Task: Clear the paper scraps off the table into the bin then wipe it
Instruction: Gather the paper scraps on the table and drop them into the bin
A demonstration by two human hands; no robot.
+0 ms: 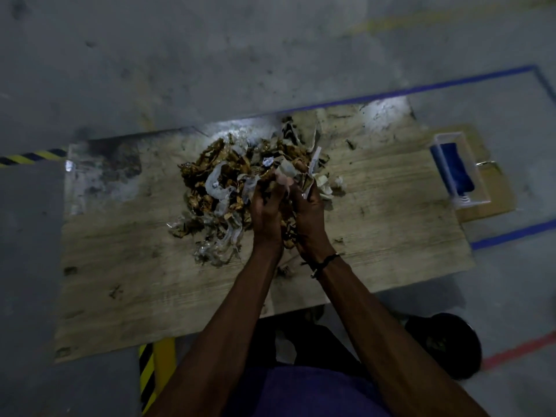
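Observation:
A heap of brown and white paper scraps (pixel 228 179) lies in the middle of the stained wooden table (pixel 120 266). My left hand (pixel 266 215) and my right hand (pixel 310 218) sit side by side at the heap's right part, palms facing each other. Both are closed around a bundle of scraps held between them, with white strips sticking out above the fingers. A few loose scraps (pixel 334 183) lie just right of my hands. A black round bin (pixel 448 344) stands on the floor below the table's near right corner.
A clear plastic tray holding a blue cloth (pixel 454 173) rests on a cardboard piece at the table's right end. Blue tape lines, a red line and yellow-black hazard stripes mark the grey floor around the table.

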